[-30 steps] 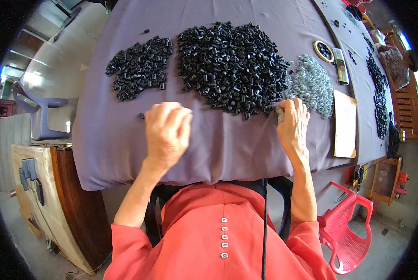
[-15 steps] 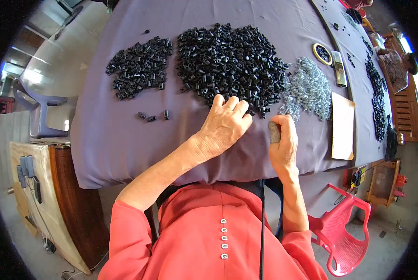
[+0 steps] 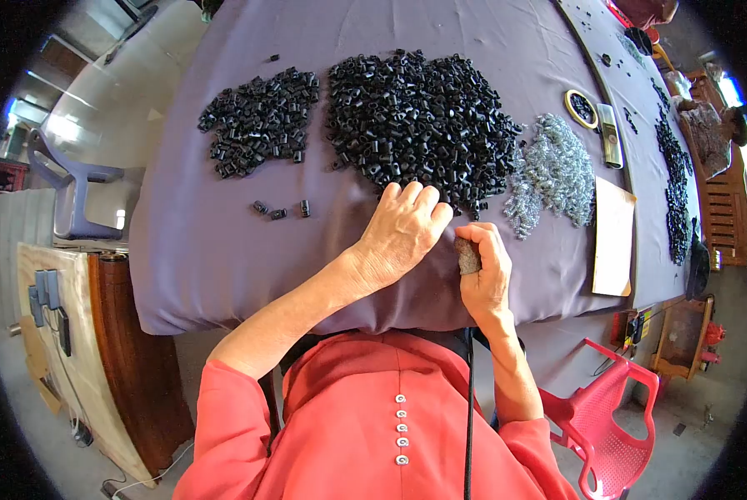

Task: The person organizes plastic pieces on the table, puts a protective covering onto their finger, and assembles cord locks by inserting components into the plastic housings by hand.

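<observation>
Black pieces (image 3: 423, 125) heaped, left hand (image 3: 397, 232) at edge, grip unclear, right hand (image 3: 487, 271) curled closed

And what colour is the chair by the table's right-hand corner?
Pinkish red; the head view shows it best.

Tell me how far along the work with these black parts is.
Probably done: the small pile and three loose parts, set apart at left. In hand: the left hand is at the big pile's near edge, its grip hidden; the right hand is close by. Seemingly left: most of the black parts, in the big pile, and the clear pile.
</observation>
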Demonstrator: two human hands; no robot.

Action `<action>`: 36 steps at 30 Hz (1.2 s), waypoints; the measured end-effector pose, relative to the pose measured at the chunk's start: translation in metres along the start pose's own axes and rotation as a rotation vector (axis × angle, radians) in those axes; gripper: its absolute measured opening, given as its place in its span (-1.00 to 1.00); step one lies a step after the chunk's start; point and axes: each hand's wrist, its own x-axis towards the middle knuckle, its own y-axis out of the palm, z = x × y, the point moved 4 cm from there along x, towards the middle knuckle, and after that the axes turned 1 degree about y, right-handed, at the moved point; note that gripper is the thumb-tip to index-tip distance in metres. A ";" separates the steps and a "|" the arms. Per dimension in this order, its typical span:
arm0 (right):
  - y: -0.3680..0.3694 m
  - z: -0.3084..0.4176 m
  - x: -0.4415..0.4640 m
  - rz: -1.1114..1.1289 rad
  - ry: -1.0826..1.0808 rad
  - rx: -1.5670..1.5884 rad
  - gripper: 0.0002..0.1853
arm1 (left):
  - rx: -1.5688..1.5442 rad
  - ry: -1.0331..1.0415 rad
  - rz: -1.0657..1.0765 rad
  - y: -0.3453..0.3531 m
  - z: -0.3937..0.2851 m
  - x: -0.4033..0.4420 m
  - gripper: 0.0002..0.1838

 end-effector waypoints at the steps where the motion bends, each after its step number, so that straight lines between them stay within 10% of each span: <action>1: 0.000 -0.001 0.000 0.002 0.011 0.009 -0.61 | -0.021 -0.009 0.002 0.000 0.001 0.000 -0.94; 17: 0.018 0.021 0.037 -0.071 0.215 0.381 -0.78 | -1.664 -0.741 -0.170 0.002 0.061 -0.006 -0.84; 36: 0.026 0.033 0.075 0.014 0.084 0.171 -0.65 | -1.161 -0.597 -0.265 -0.015 0.060 -0.005 -0.83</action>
